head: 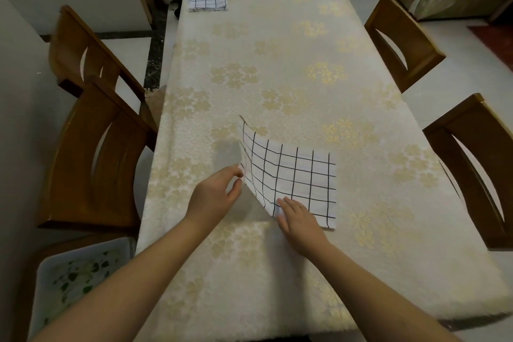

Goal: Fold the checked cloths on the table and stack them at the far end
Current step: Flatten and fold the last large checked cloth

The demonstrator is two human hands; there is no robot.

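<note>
At the lower left of the frame we see a tray (80, 280) resting on a wooden chair (91, 164). Moving right, the left hand (215, 197) pinches the left edge of the checked cloth (294, 178) between thumb and fingers and lifts it clear of the counter (277, 78), so that the left part of the cloth stands up in a curved flap with its far corner raised near the centre of the frame. The rest of the cloth lies flat, right of centre. The right hand (298, 218) rests on the near left corner of the cloth, fingers straight and spread, pressing it down rather than gripping it. The cloth thus lies directly under the right grip and to the right of the left grip, touching both. At the upper left of the counter, well apart from the hands, a folded stack (207, 3) of checked cloths sits at the far end.

We judge the step in hand to be a fold of the left edge over to the right. The fold could go askew if the pinch holds only one point of the edge: the free far corner may droop or lag, and the edges would not meet. If the right hand eases its pressure, the whole cloth could slide on the smooth counter covering.
</note>
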